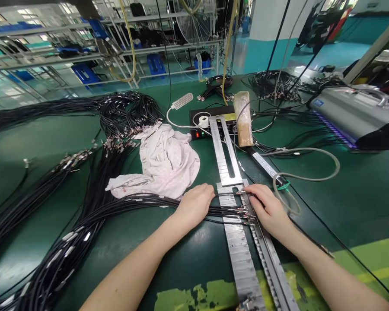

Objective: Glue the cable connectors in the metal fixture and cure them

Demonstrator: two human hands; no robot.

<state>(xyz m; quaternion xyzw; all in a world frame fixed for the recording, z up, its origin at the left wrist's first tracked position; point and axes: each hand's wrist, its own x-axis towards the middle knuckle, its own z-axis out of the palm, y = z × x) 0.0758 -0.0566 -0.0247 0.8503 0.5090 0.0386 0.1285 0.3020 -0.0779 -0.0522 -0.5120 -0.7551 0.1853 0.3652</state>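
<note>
A bundle of black cables (132, 202) runs from the left to a long slotted metal fixture (243, 255). Several cable ends (246, 215) with metal tips lie side by side across it. My left hand (196, 203) is closed over the cables just left of the fixture, its fingertips mostly hidden. My right hand (268, 209) is at the fixture's right rail, thumb and index finger at the tip of the uppermost cable. A flat metal plate (227, 151) with a long slot lies beyond the fixture. A crumpled pale cloth (168, 162) rests behind my left hand.
More black cables (126, 112) are heaped at the back left. A taped tool handle (243, 119), a small lamp (182, 101) and a black power box (197, 134) stand behind the fixture. A clear hose (335, 166) loops at right, near a silver machine (356, 112) with violet light.
</note>
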